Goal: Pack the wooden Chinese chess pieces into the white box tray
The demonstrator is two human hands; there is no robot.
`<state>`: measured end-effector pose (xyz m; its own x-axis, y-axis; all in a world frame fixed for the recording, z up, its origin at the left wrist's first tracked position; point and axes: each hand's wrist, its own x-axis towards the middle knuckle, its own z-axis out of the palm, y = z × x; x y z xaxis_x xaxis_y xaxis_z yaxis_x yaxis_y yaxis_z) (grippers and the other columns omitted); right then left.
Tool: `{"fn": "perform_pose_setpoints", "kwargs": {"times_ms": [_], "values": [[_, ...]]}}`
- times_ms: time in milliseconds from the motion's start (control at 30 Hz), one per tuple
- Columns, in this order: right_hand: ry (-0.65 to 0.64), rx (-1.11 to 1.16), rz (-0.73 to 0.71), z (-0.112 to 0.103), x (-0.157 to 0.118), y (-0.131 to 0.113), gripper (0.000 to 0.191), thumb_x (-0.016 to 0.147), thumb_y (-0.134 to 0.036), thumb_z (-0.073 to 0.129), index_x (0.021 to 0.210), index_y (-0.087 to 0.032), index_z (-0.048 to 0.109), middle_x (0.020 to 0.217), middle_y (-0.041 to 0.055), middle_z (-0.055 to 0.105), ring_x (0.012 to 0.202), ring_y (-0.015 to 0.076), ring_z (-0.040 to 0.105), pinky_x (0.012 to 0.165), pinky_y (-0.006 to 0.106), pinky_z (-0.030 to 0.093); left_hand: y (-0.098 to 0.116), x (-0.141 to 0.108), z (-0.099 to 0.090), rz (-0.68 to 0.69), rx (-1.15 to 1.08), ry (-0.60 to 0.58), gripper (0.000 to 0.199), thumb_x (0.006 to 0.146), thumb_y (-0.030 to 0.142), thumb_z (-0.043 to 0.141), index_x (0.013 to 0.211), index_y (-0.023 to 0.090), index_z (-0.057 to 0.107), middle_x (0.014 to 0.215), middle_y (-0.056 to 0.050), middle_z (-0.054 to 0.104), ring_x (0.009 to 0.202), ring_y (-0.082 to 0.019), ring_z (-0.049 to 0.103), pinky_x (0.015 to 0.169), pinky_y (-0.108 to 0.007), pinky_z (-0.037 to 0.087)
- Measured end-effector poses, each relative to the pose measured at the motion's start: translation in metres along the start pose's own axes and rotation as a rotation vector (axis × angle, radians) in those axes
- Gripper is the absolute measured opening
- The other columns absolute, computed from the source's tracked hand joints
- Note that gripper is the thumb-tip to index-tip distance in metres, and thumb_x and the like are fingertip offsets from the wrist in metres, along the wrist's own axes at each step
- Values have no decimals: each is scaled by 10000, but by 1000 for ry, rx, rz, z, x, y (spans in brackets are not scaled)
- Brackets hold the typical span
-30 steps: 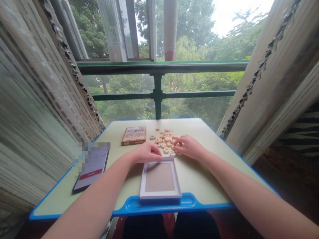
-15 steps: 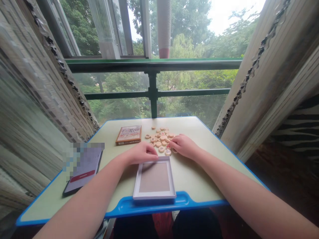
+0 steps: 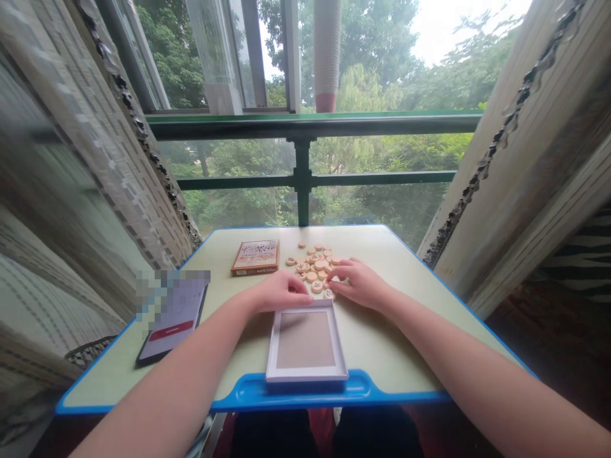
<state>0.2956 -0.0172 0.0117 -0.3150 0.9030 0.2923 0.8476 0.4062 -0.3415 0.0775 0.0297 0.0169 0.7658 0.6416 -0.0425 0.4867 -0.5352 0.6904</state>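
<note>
One white box [image 3: 306, 374], brown base [image 3: 306, 346] showing, left hand [image 3: 280, 291] at its far rim, right hand [image 3: 356, 282] among loose discs [image 3: 321, 265], hold of either unclear

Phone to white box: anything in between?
Yes, the left forearm lies across, above the table, between phone and white box. Shows in the head view.

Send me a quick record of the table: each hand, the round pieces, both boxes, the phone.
left hand: at the open box's far edge; grip unclear
right hand: fingertips at the pile's right side; grip unclear
round pieces: loose pile beyond open box
open box: shallow, white-walled, at near edge
printed box: left of pile
phone: far left, screen lit
</note>
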Motion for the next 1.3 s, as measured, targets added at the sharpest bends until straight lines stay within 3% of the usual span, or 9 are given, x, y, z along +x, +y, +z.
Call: {"fn": "perform_pose_setpoints", "kwargs": {"times_ms": [200,267,333,500,667,833,1100,1300], "values": [[36,-8,-9,5,2,4,193,804,-206,526,876,-230,704,830,57,599,801,175,507,783,301,394,-1,7,5,-18,68,235,481,803,512,446,1049,160,663,662,-5,604,598,-129,489,570,-223,355],[112,-13,32,6,2,5,211,814,-223,516,932,-222,691,859,64,596,835,184,505,794,302,397,-1,9,7,-34,74,229,497,820,525,411,1066,166,650,625,6,582,594,-133,487,584,-223,356],[181,-36,93,6,3,6,239,827,-303,514,976,-216,680,890,73,594,859,195,499,810,314,395,-1,10,8,-24,68,201,487,840,521,370,961,159,672,608,12,566,600,-131,487,593,-219,355],[144,-101,162,8,6,8,247,813,-390,534,868,-223,707,860,71,604,828,198,491,793,320,378,-2,10,8,-17,79,194,490,848,511,342,723,143,640,574,17,528,577,-122,463,560,-216,339],[144,-113,180,7,8,9,252,834,-359,505,802,-205,702,821,70,620,813,192,500,778,312,368,-7,13,8,-58,109,250,366,793,410,446,907,154,681,695,-18,617,642,-149,515,604,-236,377],[112,-156,179,4,9,10,298,860,-284,437,743,-189,694,776,72,618,771,180,494,762,304,349,-8,14,7,-110,119,273,369,741,321,502,1035,180,676,769,-26,651,690,-157,549,656,-239,401],[115,-146,193,3,8,7,287,839,-317,455,728,-185,685,774,70,614,764,178,485,746,295,335,-12,19,8,-123,117,252,343,674,357,590,953,182,686,667,0,588,599,-134,497,575,-231,370],[33,-122,178,-5,4,4,182,741,-326,565,741,-209,705,791,64,631,793,191,489,720,287,342,-6,15,5,-91,122,255,360,728,444,539,924,178,684,661,3,578,598,-133,478,564,-231,346]]}}
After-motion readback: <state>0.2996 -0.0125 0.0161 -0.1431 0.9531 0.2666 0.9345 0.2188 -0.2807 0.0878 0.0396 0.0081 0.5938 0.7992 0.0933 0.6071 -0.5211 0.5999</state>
